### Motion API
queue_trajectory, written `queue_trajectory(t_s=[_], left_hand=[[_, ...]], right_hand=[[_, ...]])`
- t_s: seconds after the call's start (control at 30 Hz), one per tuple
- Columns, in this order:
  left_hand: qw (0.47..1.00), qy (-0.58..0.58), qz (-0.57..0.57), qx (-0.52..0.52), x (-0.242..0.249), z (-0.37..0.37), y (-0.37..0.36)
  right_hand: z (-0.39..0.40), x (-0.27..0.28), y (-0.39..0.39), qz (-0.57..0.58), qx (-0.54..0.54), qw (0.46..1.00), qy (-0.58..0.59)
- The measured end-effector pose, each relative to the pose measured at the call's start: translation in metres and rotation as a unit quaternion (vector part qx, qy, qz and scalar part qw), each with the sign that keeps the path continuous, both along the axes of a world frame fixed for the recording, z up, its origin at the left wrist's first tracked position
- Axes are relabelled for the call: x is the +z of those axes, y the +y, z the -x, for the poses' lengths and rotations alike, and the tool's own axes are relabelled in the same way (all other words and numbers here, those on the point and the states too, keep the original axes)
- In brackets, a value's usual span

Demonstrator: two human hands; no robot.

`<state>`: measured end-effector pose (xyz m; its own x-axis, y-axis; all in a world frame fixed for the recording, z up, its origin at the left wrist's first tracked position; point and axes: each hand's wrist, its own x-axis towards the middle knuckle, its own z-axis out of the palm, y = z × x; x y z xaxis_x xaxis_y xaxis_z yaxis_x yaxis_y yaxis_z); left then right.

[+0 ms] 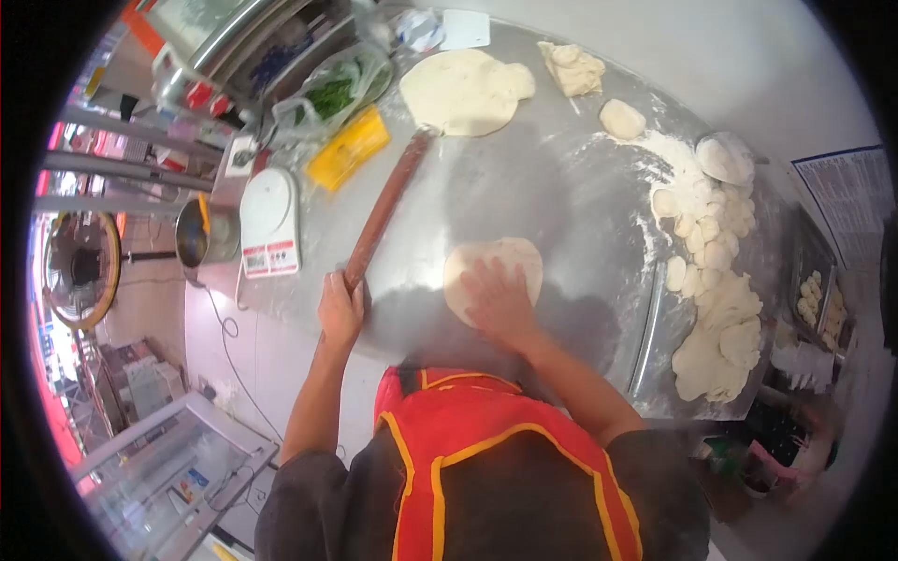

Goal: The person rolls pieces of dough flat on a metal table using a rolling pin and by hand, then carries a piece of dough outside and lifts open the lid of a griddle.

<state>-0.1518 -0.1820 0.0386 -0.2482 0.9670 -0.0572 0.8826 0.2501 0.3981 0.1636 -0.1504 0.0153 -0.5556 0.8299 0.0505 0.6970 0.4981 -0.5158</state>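
My left hand (341, 307) is wrapped round the near end of a long brown rolling pin (388, 201), which slants away across the metal table. Its far tip reaches the edge of a large flat sheet of dough (458, 92). Fingers spread, my right hand (499, 297) lies flat on a smaller round of dough (517, 254) close to the front of the table. The palm covers much of that round's middle and lower part.
Dough balls (711, 229) in flour and a big dough lump (716, 351) lie at right. A white scale (271, 224), a yellow packet (348, 150) and a bag of greens (332, 93) stand left. More dough (572, 68) sits at the back. A long metal blade-like strip (647, 341) lies near the lump.
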Motion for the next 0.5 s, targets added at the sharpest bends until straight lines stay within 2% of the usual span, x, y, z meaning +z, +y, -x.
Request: queue_trajectory(t_s=[0.07,0.17,0.27,0.3,0.37,0.4,0.47,0.5], left_hand=[[0.997,-0.026,-0.051,-0.044,0.012,-0.001,-0.019],[0.988,-0.041,0.094,-0.114,0.038,-0.038,-0.026],[0.966,-0.026,0.092,-0.239,0.025,-0.097,-0.015],[0.956,-0.035,0.073,-0.283,0.021,-0.111,-0.010],[0.956,-0.039,0.165,-0.239,0.025,-0.118,-0.002],[0.952,-0.041,0.212,-0.215,0.025,-0.120,0.000],[0.990,0.008,-0.019,-0.142,-0.002,-0.094,-0.044],[0.985,0.036,-0.135,-0.105,-0.013,-0.083,-0.054]], right_hand=[[-0.012,-0.020,-0.006,-0.004,-0.073,0.983,0.171],[-0.035,0.060,0.007,-0.133,-0.090,0.986,0.045],[-0.075,0.034,0.014,-0.145,0.018,0.981,-0.124],[-0.093,0.030,0.011,-0.067,0.003,0.988,-0.137],[-0.125,0.027,0.003,0.091,-0.025,0.982,-0.165],[-0.129,0.031,-0.010,0.044,-0.048,0.981,-0.184],[-0.128,0.038,-0.036,-0.056,-0.099,0.971,-0.210],[-0.122,0.030,-0.038,-0.065,-0.143,0.972,-0.175]])
